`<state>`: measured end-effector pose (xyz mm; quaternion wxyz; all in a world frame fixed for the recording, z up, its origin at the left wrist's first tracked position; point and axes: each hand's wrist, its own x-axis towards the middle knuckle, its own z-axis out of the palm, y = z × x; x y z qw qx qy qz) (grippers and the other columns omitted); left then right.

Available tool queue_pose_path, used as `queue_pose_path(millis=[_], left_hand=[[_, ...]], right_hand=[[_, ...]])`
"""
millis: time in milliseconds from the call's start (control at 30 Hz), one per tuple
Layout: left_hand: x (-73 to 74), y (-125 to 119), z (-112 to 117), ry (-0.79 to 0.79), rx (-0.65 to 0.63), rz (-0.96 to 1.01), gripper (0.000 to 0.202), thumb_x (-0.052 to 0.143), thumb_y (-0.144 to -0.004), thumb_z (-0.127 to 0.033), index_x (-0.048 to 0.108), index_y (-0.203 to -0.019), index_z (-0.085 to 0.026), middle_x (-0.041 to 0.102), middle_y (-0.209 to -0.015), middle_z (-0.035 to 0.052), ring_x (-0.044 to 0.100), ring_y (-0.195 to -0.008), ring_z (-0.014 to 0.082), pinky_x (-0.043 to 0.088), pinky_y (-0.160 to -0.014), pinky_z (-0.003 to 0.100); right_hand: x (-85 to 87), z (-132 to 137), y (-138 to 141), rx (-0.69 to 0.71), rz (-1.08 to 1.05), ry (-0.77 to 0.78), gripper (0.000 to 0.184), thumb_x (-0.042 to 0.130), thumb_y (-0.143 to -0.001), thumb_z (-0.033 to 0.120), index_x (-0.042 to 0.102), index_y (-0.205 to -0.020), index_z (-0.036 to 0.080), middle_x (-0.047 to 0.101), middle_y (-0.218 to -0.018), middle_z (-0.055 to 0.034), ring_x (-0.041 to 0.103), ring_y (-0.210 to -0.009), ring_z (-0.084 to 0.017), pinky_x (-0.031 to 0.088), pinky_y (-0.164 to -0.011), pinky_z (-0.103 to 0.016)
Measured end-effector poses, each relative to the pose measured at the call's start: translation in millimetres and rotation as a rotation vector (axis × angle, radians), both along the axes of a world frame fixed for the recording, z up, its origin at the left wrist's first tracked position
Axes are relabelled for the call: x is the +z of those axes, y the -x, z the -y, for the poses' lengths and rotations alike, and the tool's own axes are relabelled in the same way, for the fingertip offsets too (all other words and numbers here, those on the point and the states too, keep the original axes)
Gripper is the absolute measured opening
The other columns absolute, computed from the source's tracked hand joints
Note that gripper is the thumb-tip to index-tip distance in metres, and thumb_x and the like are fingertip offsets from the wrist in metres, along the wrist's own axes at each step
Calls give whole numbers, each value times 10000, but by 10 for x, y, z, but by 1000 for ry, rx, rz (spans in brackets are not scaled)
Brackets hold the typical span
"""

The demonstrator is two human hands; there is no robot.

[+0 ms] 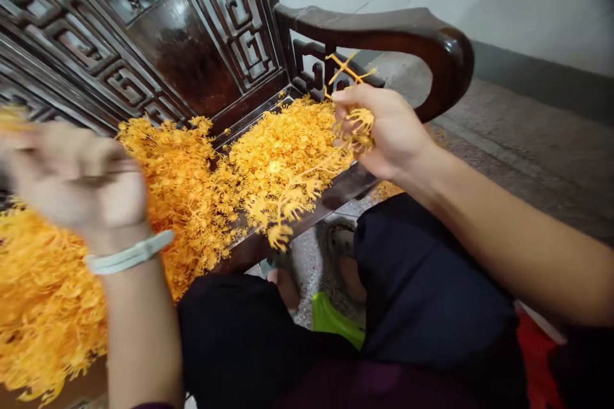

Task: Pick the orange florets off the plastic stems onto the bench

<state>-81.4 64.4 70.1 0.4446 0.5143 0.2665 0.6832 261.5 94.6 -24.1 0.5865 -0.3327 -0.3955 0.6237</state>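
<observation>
My right hand [384, 131] is closed around a bunch of orange plastic sprigs [352, 124], with a branched stem sticking up above the thumb. It hovers over the right end of a heap of orange plastic sprigs [268, 160] spread on a dark carved wooden bench [297, 204]. My left hand [77, 176] is raised at the left and smeared by motion; its fingers look curled, and what they hold cannot be made out. A pale band [129, 254] sits on the left wrist. More orange sprigs [43, 294] pile up under that arm.
The bench has a carved backrest [144, 25] and a curved armrest [384, 29] at the right. My knees in dark trousers [422, 294] are in front of the seat. A green object [336, 319] and feet show on the speckled floor between them. A red item [537, 351] lies at lower right.
</observation>
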Motion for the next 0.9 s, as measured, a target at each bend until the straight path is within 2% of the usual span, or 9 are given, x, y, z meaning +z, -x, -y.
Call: queue_pose_path(millis=[67,133,267,367,433,500,633,767,900], left_hand=[[-300,-116,-143,126,128,-308,307,669,-1055,-462,611,-819,-274,270,-588,-45,285,-508,112,231,-458,261],[-675,-360,-298,126,220,-655,303,894,-861,-450,657,-947,-282,440,-587,-71,378,-518,123,301,-501,295],[-1303,-652,-517,112,262,-1073,358,633,-1018,-586,698,-1046,-235,620,-809,46,605,-804,230,514,-811,404],[-1549,-613,-537,209,292,-1215,616,522,-1009,-745,666,-1304,-224,669,-1195,181,608,-1258,388,429,-1162,600],[-1599,-562,-512,236,262,-1265,738,512,-978,-807,616,-1416,-222,598,-1395,235,494,-1441,454,319,-1253,670],[-1572,-534,-483,207,242,-1285,760,466,-993,-814,600,-1446,-218,545,-1487,250,442,-1494,459,286,-1276,679],[-1399,-614,-403,59,251,-1174,648,408,-1059,-752,629,-1373,-231,623,-1413,208,540,-1392,367,361,-1251,611],[-1221,-930,-170,-71,109,-800,577,452,-1064,-738,580,-1383,-275,659,-1308,137,659,-1215,272,550,-1062,451],[-1098,-1300,118,-110,-38,-693,588,626,-996,-741,570,-1375,-296,657,-1371,111,665,-1275,274,588,-1028,401]], right_hand=[[20,43,21,8,12,-33,379,961,-767,408,649,-684,209,534,-620,20,385,-493,-74,261,-428,-277],[92,196,111,72,25,-68,357,959,-791,442,695,-743,208,568,-653,15,401,-507,-78,267,-424,-262],[228,510,245,208,65,-89,325,924,-850,455,729,-819,197,573,-669,16,474,-545,-98,379,-470,-262],[229,535,208,221,84,-104,316,922,-853,460,744,-860,200,588,-685,13,540,-587,-115,440,-512,-269],[188,472,146,220,83,-92,340,916,-852,493,746,-857,197,600,-689,9,538,-579,-111,439,-503,-266],[141,404,84,224,81,-63,387,904,-847,540,735,-824,193,633,-715,-11,531,-571,-109,401,-463,-260],[120,386,26,214,65,39,343,897,-844,480,713,-802,193,665,-762,-28,508,-553,-110,320,-403,-259],[181,487,59,267,16,109,149,834,-881,280,715,-859,193,693,-838,-16,614,-636,-124,499,-530,-262],[183,518,89,360,-36,98,145,826,-905,294,717,-934,203,743,-905,-26,720,-801,-173,610,-726,-313]])
